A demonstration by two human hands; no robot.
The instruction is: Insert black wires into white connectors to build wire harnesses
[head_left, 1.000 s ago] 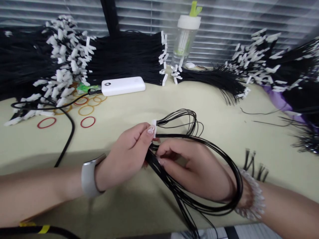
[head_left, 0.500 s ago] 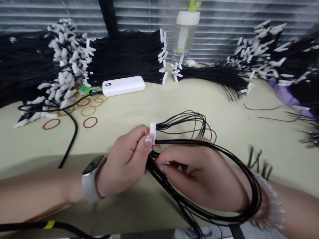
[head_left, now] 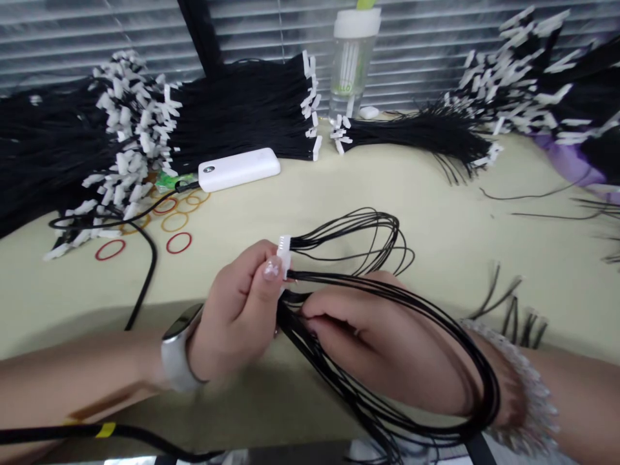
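My left hand (head_left: 242, 307) is closed on a white connector (head_left: 284, 255), its thumb pressed on the front. Thin black wires (head_left: 353, 226) loop out to the right from the connector's top. A thicker bundle of black wires (head_left: 465, 329) curves from below it around my right hand and wrist. My right hand (head_left: 382, 336) is closed just right of the connector, thumb and forefinger pinched together at the wires. What lies between those fingertips is too small to make out.
A white power bank (head_left: 239, 169) with a black cable lies behind my left hand, near red and yellow rubber bands (head_left: 179, 243). Bundles of black wires with white connectors (head_left: 242, 106) line the back. A clear bottle (head_left: 351, 71) stands among them.
My left hand and the connector have shifted slightly left in view. The thumb and forefinger of my right hand have drawn closer together. The camera view has tilted a little.
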